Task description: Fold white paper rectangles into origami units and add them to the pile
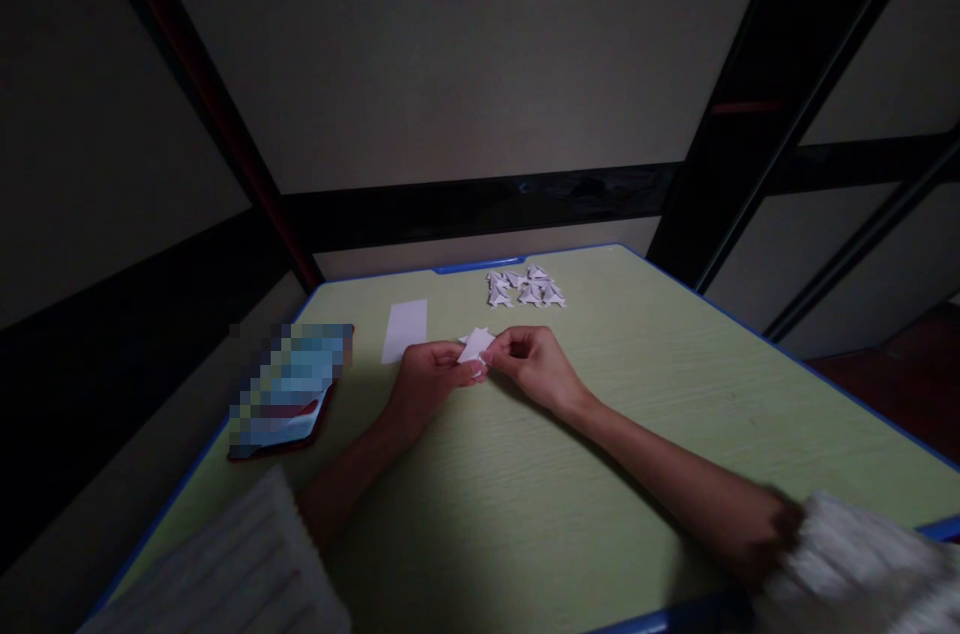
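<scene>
A small piece of folded white paper (475, 344) is pinched between both hands above the middle of the table. My left hand (429, 379) grips its left and lower side, thumb on top. From the right, my right hand (534, 364) pinches the paper's edge between thumb and fingers. Points of the fold stick out at the top; the underside is hidden by the fingers. Just left of the hands lies a flat white sheet of paper (406, 329). Beyond them, several folded paper figures (531, 292) sit grouped together.
The pale green table (600, 514) has a blue rim. At its left edge lies a blue-screened device in a dark red case (296, 394), partly pixelated. A light panelled wall (480, 64) with dark strips stands close behind the table.
</scene>
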Demonstrator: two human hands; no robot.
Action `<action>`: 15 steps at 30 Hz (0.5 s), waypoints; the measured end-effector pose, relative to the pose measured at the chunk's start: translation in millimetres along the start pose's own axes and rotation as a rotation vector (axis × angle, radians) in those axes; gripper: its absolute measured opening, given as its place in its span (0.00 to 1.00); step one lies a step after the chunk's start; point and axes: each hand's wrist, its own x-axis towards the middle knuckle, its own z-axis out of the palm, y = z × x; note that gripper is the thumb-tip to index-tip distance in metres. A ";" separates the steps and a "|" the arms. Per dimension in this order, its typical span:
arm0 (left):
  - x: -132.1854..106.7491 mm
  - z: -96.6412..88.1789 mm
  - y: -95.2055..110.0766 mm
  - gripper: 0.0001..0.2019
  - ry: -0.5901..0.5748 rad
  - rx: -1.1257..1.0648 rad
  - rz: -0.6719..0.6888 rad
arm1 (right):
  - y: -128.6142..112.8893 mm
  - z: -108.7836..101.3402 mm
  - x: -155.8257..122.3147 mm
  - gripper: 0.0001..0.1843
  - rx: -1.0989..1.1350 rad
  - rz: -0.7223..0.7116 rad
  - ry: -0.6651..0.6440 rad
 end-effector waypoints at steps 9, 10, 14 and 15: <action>2.6 -4.8 -3.9 0.06 0.051 -0.075 0.019 | -5.1 -8.0 3.3 0.11 0.258 0.021 0.001; 3.1 -5.3 -4.5 0.06 0.060 -0.085 0.010 | -5.8 -9.9 3.8 0.11 0.283 0.032 -0.014; 3.3 -5.4 -5.6 0.06 0.040 -0.105 0.011 | -6.8 -15.4 5.0 0.12 0.201 0.080 -0.214; 2.9 -5.0 -5.5 0.06 0.022 -0.105 0.014 | -6.7 -15.9 5.2 0.13 0.164 0.086 -0.262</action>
